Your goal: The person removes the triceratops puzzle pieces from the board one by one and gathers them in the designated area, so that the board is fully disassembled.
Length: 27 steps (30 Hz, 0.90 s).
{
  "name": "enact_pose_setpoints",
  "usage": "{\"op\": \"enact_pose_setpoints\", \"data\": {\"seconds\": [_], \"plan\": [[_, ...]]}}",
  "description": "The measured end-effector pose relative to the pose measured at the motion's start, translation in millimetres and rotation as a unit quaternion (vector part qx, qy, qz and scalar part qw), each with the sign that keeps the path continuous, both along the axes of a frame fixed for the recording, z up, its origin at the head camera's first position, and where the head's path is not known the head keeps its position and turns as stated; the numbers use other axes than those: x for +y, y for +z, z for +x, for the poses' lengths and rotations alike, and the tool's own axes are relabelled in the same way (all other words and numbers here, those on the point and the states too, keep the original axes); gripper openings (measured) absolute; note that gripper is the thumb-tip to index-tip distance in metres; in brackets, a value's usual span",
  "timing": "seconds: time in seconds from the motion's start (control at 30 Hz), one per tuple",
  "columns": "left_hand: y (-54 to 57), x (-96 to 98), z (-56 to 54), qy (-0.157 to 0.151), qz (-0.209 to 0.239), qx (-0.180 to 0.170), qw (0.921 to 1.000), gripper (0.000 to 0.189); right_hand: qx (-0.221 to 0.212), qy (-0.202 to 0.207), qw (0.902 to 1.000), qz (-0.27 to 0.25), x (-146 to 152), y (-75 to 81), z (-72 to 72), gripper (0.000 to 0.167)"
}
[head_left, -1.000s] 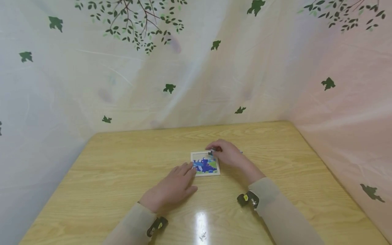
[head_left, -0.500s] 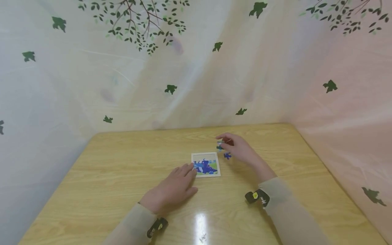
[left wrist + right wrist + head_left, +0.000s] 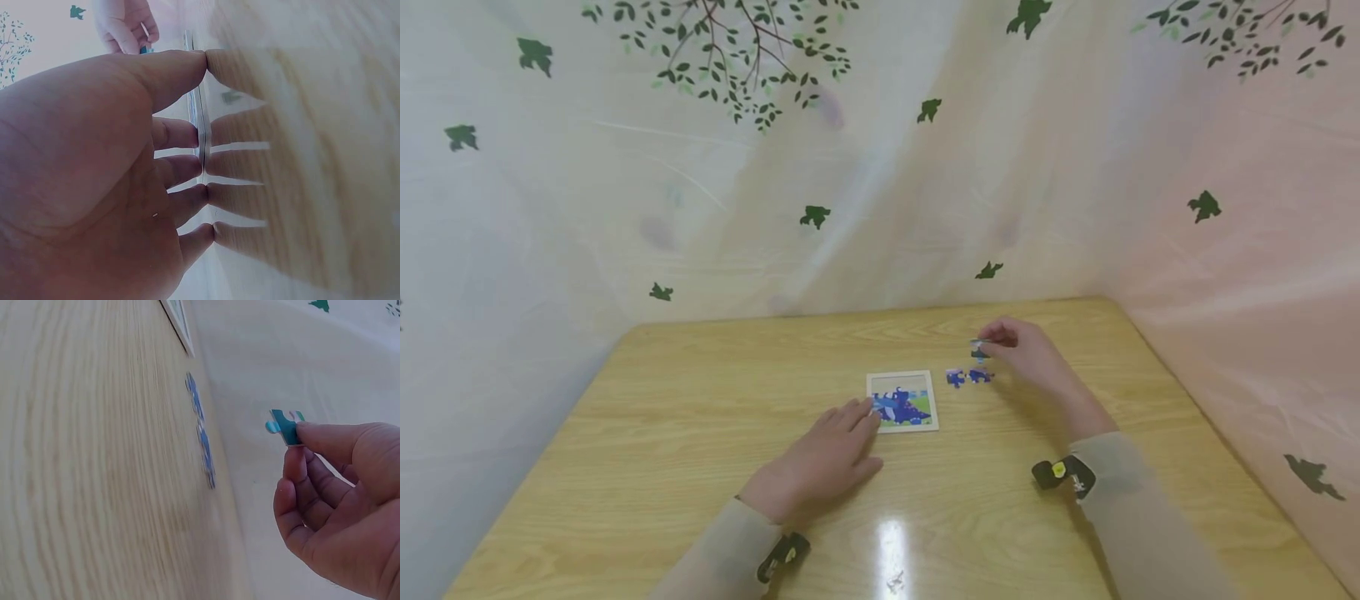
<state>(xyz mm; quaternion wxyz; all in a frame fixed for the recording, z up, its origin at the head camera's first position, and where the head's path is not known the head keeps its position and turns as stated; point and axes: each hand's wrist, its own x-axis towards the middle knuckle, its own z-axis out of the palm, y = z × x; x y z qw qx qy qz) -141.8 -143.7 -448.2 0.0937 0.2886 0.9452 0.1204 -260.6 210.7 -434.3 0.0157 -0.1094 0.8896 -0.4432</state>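
Observation:
A white-framed jigsaw puzzle (image 3: pixel 935 410) with a blue dinosaur picture lies on the table, its upper strip bare of pieces. My left hand (image 3: pixel 820 454) rests spread beside it, fingertips on the frame's left edge; in the left wrist view its straight fingers (image 3: pixel 181 169) touch down along the frame's side. Raised over the table to the right of the puzzle, my right hand (image 3: pixel 1026 354) pinches a teal jigsaw piece (image 3: pixel 287 428) between thumb and fingers. Below that hand, two blue jigsaw pieces (image 3: pixel 980 376) lie side by side on the wood.
The wooden table (image 3: pixel 700 375) reaches back to a hanging cloth (image 3: pixel 880 167) printed with leaves and birds. More cloth hangs along the left and right sides. A camera on a band (image 3: pixel 1060 472) sits at each wrist.
My right hand has moved right, away from the frame's top right corner, carrying the teal piece. Both blue pieces beside the puzzle now show fully. The left hand has stayed in place.

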Motion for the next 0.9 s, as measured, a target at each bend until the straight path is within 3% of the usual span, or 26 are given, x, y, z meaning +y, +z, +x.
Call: {"op": "enact_pose_setpoints", "data": {"seconds": [0.6,0.9], "plan": [[-3.0,0.2,-1.0,0.001,-0.003,0.002,1.0000,0.072,-0.044,0.027,0.9980,0.036,38.1,-6.5,-7.5,0.019],[-1.4,1.7,-1.4,0.000,-0.003,-0.002,1.0000,0.072,-0.070,0.038,0.9959,0.042,38.2,-9.8,-5.3,0.017]]}}
